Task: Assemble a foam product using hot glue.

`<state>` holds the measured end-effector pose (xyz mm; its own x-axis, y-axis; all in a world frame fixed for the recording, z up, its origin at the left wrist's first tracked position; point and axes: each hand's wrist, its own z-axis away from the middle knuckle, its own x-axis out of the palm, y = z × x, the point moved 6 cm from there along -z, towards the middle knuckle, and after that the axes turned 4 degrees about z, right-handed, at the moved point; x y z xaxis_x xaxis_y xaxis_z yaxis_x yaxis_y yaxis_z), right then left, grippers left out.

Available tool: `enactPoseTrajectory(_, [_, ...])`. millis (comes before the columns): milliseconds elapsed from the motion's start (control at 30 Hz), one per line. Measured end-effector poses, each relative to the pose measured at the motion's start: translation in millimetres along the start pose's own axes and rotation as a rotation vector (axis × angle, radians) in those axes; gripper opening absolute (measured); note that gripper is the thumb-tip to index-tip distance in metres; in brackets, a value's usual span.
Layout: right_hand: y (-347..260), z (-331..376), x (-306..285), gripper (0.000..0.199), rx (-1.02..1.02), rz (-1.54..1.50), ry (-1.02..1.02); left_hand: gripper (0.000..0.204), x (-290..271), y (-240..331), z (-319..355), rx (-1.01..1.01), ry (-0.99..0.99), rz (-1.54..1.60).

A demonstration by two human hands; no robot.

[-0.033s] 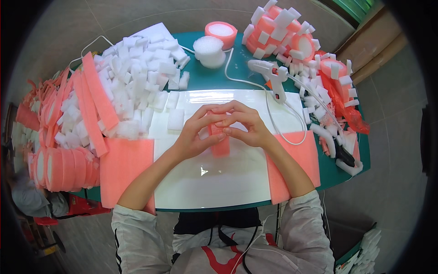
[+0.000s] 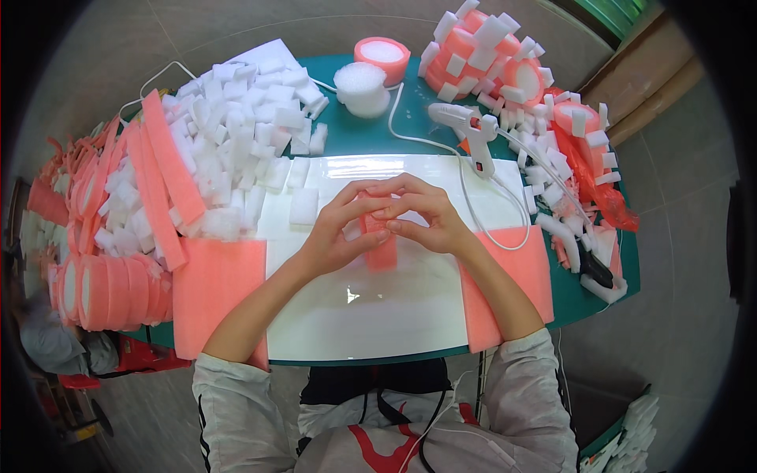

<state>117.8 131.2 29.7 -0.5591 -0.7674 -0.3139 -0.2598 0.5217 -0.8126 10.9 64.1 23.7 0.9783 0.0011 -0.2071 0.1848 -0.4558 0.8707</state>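
Note:
Over the middle of the white board [image 2: 363, 315], my left hand [image 2: 341, 232] and my right hand [image 2: 426, 217] meet with curled fingers around a pink foam piece [image 2: 382, 257]. Both thumbs and fingertips press at its upper part, which they partly cover. Its lower end shows below my thumbs. Just left of my left hand lies a white foam block [image 2: 303, 206]. Beyond my right hand a white hot glue gun [image 2: 473, 134] stands at the board's far edge, its cable looping back toward my right wrist.
Many white foam blocks [image 2: 252, 110] are heaped at far left, with long pink foam strips [image 2: 169, 162] on them. Pink foam rounds [image 2: 114, 292] sit left. Pink sheets [image 2: 221, 292] flank the board. At far right stand pink rounds studded with white blocks [image 2: 481, 51]; a black-handled tool [image 2: 597, 270] lies right.

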Motion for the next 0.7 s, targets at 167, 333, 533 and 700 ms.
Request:
enactPoseTrajectory(167, [-1.4,-0.6,-0.1,0.016,-0.017,0.049,-0.016,0.033,0.0,0.8,0.2,-0.007,0.017,-0.035])
enactPoseTrajectory(333, [-1.1,-0.7,0.3,0.019,0.005,0.047,-0.026,0.032,-0.6,0.5,1.0,-0.013,0.032,-0.042])
enactPoseTrajectory(533, [-0.6,-0.6,-0.1,0.020,-0.006,0.074,0.004,0.031,-0.3,0.0,-0.3,-0.032,0.023,-0.011])
enactPoseTrajectory(700, [-1.6,0.2,0.0,0.018,0.012,0.078,-0.007,0.031,0.3,-1.0,0.7,-0.059,0.012,0.006])
